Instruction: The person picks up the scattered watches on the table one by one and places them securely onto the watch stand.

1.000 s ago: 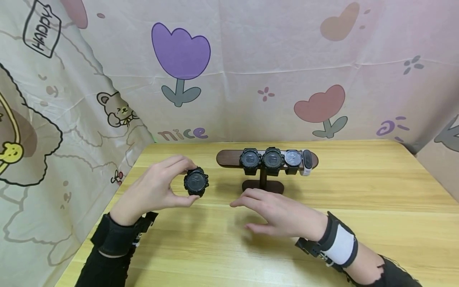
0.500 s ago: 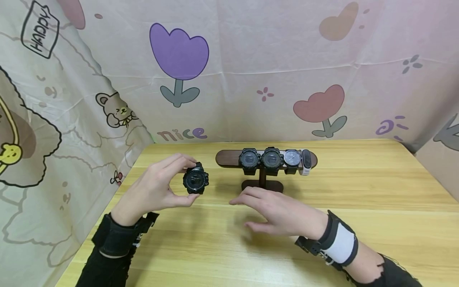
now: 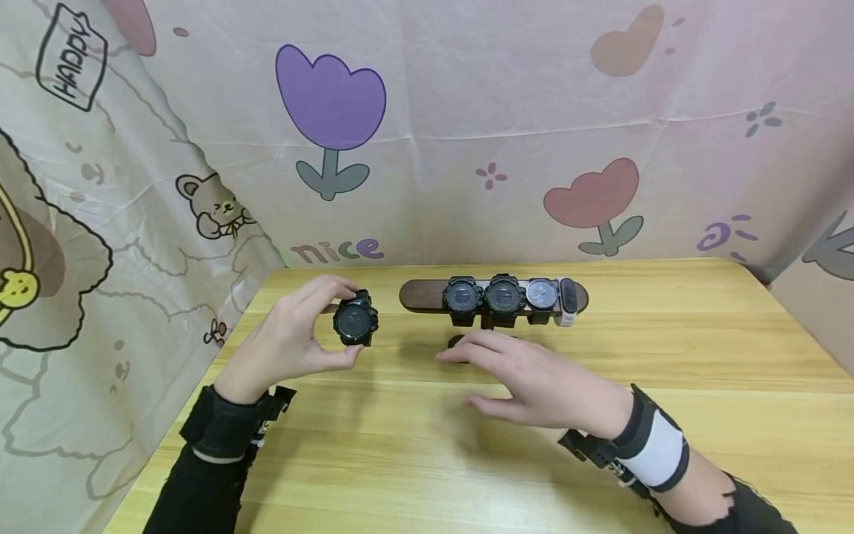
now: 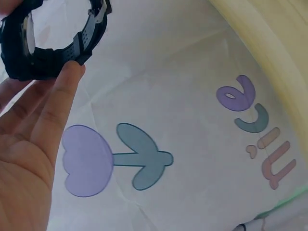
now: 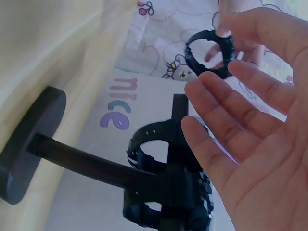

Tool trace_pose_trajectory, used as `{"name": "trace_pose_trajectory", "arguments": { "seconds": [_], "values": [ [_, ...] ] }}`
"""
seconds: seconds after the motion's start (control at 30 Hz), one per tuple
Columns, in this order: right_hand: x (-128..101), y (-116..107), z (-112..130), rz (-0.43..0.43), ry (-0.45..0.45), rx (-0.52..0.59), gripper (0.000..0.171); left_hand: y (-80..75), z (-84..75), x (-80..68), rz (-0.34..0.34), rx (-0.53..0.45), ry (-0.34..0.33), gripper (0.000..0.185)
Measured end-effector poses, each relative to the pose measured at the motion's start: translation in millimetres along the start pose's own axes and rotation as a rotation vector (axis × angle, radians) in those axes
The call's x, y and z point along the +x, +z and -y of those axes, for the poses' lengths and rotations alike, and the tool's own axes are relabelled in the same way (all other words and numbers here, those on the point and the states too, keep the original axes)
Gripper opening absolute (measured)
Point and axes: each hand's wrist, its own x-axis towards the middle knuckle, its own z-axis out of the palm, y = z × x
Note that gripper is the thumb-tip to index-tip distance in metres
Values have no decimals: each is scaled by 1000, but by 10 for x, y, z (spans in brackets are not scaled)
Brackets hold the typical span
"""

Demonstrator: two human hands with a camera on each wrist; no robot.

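Black watch, chunky case, strap closed in a loop: held clear of the desk near its far left corner, dial turned toward the wearer of the camera. Pinched by the left hand, fingers over the top of the case and thumb under the bottom; the left wrist view shows a fingertip pressed against the strap and the loop standing open beyond it.

Dark wooden stand: a crossbar on a short post over a round foot, set toward the far edge of the desk at its middle. Bar's long axis runs left to right, parallel to that far edge. Free left end of the bar lies just to the right of the held watch, at about the same height. The loop's opening appears, from the right wrist view, to face roughly along the bar; not certain.

On the bar, left to right: two black watches, a round silver-faced watch, a slim band with a white strap. Bare wood remains only at the left end.

Right hand: spread, fingers relaxed and apart, holding nothing, hovering low over the desk in front of the stand's foot. It is near the stand; the left hand is the nearer to the bar's free end.

Printed cloth with tulips hangs behind the desk.
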Motion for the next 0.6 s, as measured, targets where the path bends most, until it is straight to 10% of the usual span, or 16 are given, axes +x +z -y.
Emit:
{"name": "trace_pose_trajectory", "arguments": {
  "seconds": [0.6],
  "values": [
    [-87,-455,-82,-207,-36,-41,45,172,248,132,18,-28,-98,60]
  ]
}}
